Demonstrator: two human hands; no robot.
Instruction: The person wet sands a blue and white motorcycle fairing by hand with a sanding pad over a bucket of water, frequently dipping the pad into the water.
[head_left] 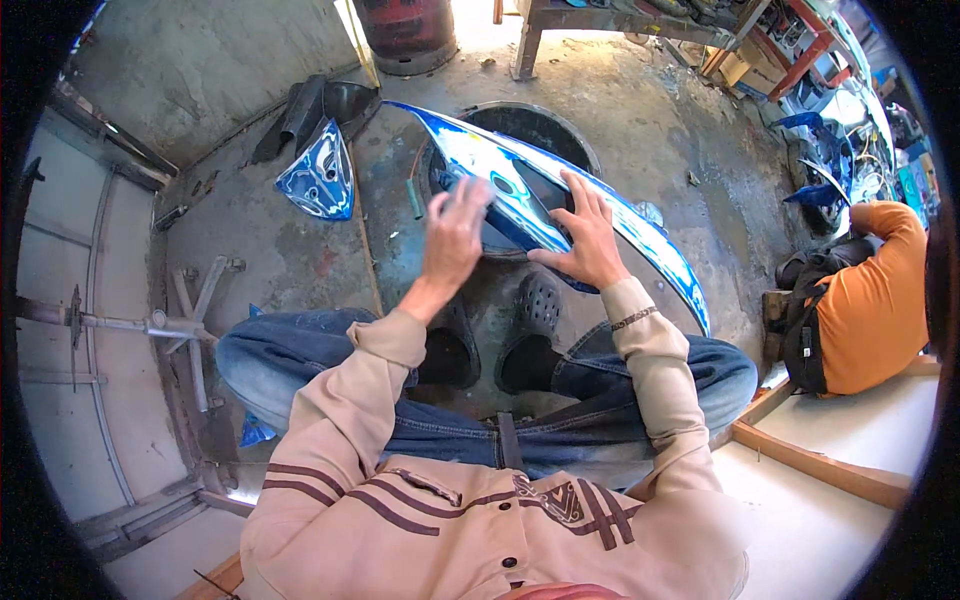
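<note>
Blur obscures the fingers point(474, 193) of the left hand point(450, 243); contact with the blue-and-white panel point(515, 195) cannot be confirmed. The panel conceals part of the black tub point(545, 122). The upper edge crops the red cylinder point(405, 32) and the bench point(605, 18), whose clustered items point(685, 10) are too small to identify.

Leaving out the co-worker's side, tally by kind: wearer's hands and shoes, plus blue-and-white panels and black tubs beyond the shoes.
Hands (left hand, right hand): 2
Shoes: 2
Panels (long panel, small panel): 2
Black tub: 1
Total: 7
</note>
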